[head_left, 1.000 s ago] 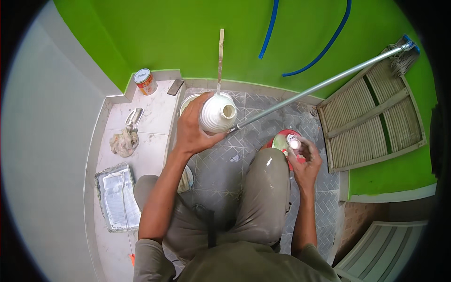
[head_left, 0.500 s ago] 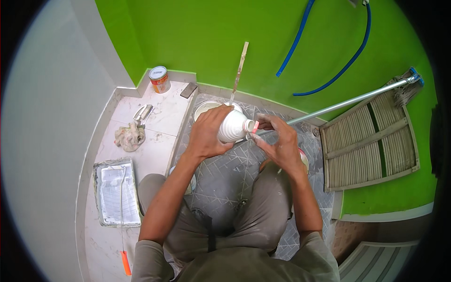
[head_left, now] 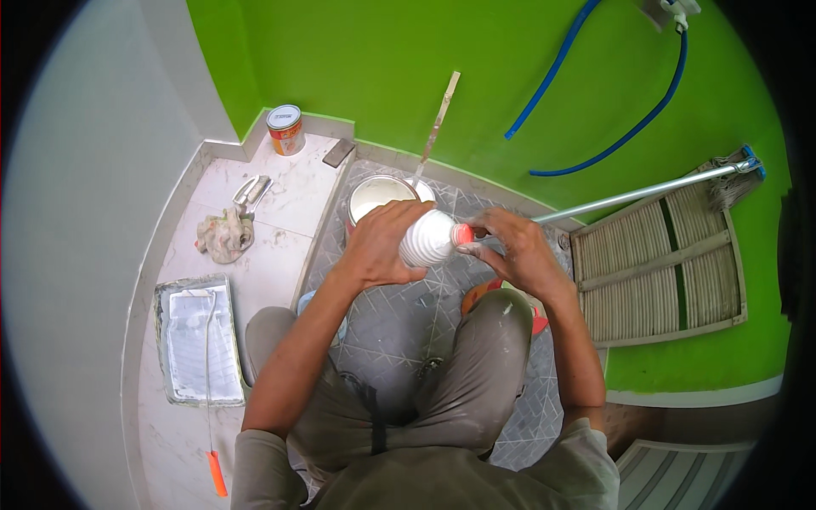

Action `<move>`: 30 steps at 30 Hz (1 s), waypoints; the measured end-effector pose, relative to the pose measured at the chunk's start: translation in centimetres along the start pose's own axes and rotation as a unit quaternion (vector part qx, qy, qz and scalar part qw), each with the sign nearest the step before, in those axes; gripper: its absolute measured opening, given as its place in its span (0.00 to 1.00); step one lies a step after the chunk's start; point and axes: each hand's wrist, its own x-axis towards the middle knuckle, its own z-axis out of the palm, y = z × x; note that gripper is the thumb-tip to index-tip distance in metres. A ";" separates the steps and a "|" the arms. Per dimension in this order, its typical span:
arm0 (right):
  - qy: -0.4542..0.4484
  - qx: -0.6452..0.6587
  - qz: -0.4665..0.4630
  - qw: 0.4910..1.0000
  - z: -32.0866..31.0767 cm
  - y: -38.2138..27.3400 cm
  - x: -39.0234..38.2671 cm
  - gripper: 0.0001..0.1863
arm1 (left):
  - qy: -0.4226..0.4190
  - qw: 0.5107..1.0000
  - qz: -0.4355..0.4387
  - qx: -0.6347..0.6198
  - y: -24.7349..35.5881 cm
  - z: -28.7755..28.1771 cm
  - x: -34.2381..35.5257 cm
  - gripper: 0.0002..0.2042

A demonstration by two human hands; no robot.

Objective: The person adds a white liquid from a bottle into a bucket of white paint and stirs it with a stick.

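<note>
My left hand [head_left: 376,246] is wrapped round a ribbed white plastic bottle [head_left: 425,240], tilted on its side with the neck toward my right. At the neck is a red cap [head_left: 462,235], pinched by the fingers of my right hand [head_left: 510,246]. Just behind the bottle stands an open pail of white paint [head_left: 372,192], with a wooden stick [head_left: 438,115] upright at its right side. A red-and-yellow container [head_left: 538,314] shows beside my right knee, mostly hidden by it and my arm.
On the white tiled ledge [head_left: 272,255]: a paint can [head_left: 286,136], grey block [head_left: 339,151], metal tool [head_left: 252,191], rag [head_left: 223,234], roller tray [head_left: 200,348]. Right: a long-handled mop [head_left: 620,195] and slatted wooden board [head_left: 654,280]. Blue hoses [head_left: 646,119] hang on the green wall [head_left: 374,51].
My right hand has risen from by my knee to the bottle's neck, where the red cap now covers the mouth. The bottle has moved slightly right and tipped sideways.
</note>
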 end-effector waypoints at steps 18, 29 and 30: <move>0.095 0.039 0.296 0.950 5.7 1.8 0.9 0.28 | 0.119 0.975 0.000 0.188 2.3 2.1 0.1 0.50; 0.067 -0.105 0.094 0.988 1.8 0.3 2.1 0.26 | 0.062 0.996 -0.037 -0.061 1.4 1.4 0.6 0.48; 0.066 -0.106 0.091 0.988 1.7 0.5 2.1 0.26 | 0.065 0.995 -0.037 -0.060 1.4 1.5 0.6 0.48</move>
